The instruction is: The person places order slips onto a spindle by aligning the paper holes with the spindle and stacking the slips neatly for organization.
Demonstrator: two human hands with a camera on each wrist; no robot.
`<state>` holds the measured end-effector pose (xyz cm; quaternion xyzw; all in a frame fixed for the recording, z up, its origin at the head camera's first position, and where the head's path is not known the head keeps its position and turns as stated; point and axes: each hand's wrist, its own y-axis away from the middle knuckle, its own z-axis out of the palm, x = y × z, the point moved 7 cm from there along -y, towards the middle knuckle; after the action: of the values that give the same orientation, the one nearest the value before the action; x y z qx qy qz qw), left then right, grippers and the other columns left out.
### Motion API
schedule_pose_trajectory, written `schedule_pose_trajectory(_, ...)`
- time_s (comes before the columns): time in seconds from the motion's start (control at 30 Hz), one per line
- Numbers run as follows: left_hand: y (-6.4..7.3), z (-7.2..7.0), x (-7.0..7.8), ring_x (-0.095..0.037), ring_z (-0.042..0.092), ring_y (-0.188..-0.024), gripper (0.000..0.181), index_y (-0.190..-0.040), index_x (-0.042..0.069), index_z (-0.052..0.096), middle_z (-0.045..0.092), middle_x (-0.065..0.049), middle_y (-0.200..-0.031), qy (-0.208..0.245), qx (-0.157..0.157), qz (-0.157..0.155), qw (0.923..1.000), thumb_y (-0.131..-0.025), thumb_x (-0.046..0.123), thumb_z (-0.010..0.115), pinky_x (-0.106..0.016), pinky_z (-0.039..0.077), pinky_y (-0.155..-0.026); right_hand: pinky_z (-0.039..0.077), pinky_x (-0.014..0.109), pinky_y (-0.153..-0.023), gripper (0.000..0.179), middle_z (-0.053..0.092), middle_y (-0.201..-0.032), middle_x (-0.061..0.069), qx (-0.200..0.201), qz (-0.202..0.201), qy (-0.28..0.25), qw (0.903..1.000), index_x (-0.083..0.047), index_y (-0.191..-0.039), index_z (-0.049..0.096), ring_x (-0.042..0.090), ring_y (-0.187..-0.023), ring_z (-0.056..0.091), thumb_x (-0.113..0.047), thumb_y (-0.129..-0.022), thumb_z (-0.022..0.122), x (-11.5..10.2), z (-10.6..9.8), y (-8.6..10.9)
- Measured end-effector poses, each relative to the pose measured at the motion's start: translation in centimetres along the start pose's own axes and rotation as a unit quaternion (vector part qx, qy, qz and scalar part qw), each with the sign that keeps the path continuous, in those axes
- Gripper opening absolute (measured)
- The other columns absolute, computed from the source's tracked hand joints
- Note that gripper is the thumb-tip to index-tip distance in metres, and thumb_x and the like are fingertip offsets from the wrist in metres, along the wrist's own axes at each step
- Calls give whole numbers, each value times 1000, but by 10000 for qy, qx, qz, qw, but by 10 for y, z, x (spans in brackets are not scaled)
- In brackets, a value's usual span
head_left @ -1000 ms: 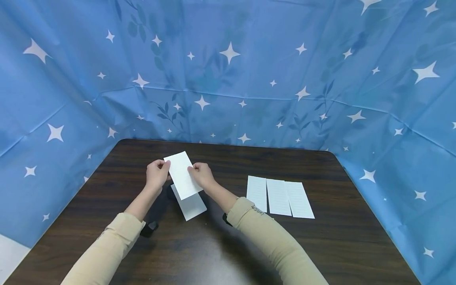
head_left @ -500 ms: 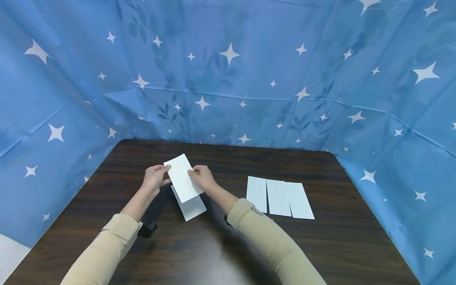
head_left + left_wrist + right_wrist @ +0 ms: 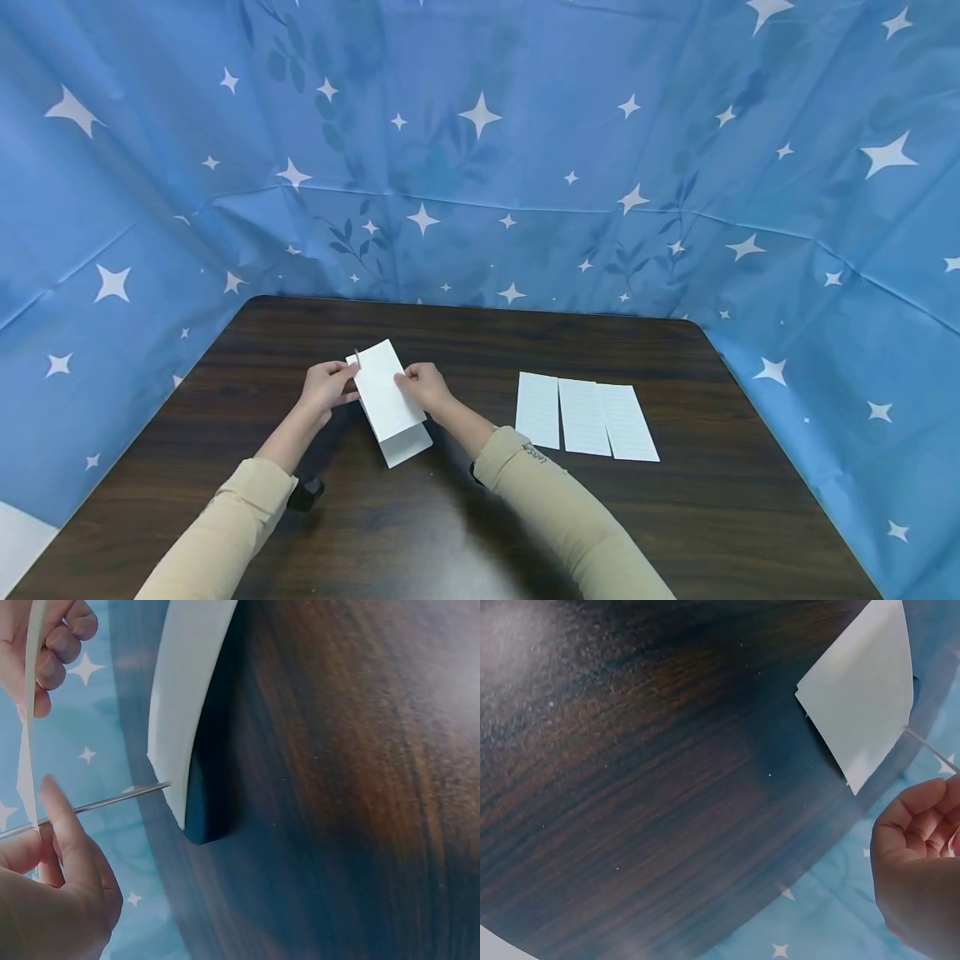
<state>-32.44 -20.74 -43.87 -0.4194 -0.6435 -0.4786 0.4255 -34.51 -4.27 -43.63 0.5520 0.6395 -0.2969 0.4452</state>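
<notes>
In the head view my left hand point(image 3: 326, 388) pinches the upper left corner of a white sheet of paper point(image 3: 381, 385). My right hand point(image 3: 427, 388) pinches that sheet's right edge. A thin metal spike point(image 3: 124, 798), like that of a receipt spike, rises from a dark base point(image 3: 202, 814). Its tip shows above the held sheet's corner, beside my left thumb. Lower down, another white sheet point(image 3: 405, 445) sits on the spike, tilted over the base. In the left wrist view the spike passes between my left fingers and meets the held sheet.
Three printed white slips point(image 3: 587, 417) lie side by side on the dark wooden table point(image 3: 720, 500), to the right of my right forearm. A blue cloth with white stars point(image 3: 480, 167) hangs behind the table. A black wrist camera point(image 3: 306, 494) hangs under my left wrist.
Both hands have lowered the held sheet toward the lower one. The spike's tip now shows above its upper left corner. The slips on the right lie as before.
</notes>
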Motion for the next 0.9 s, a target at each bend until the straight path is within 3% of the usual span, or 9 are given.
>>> schedule_pose_trajectory(0.13, 1, 2, -3, -3, 50, -64, 33, -117, -12, 48, 48, 0, -77, 28, -12, 37, 10000, -99, 15, 46, -13, 56, -59, 36, 18, -52, 20, 51, -64, 3, 51, 51, 99, 9999, 5, -85, 65, 11, -61, 45, -12, -92, 58, 5, 2, 0)
schedule_pose_trajectory(0.3, 2, 4, -4, -3, 50, -63, 34, -117, -13, 48, 48, 0, -75, 40, -17, 83, 10000, -99, 15, 46, -14, 56, -59, 44, 19, -54, 16, 64, -78, 11, 249, 10, 360, 9990, 3, -91, 67, 13, -65, 52, -12, -89, 63, 10, -1, -1)
schedule_pose_trajectory(0.67, -1, 3, -13, -6, 50, -67, 33, -117, -12, 50, 49, -3, -80, -300, 11, 26, 9995, -99, 15, 47, -16, 57, -62, 42, 17, -51, 15, 65, -75, 11, 375, 217, 206, 9988, 4, -87, 70, 11, -62, 50, -11, -84, 70, 24, -4, -3)
schedule_pose_trajectory(0.9, -6, -1, -25, -7, 49, -68, 31, -114, -12, 53, 51, -3, -82, -365, 271, -98, 9989, -93, 11, 55, -14, 55, -56, 39, 16, -48, 16, 63, -69, 8, 466, 351, 310, 9978, 3, -81, 71, 10, -58, 48, -13, -82, 73, 32, -5, 3)
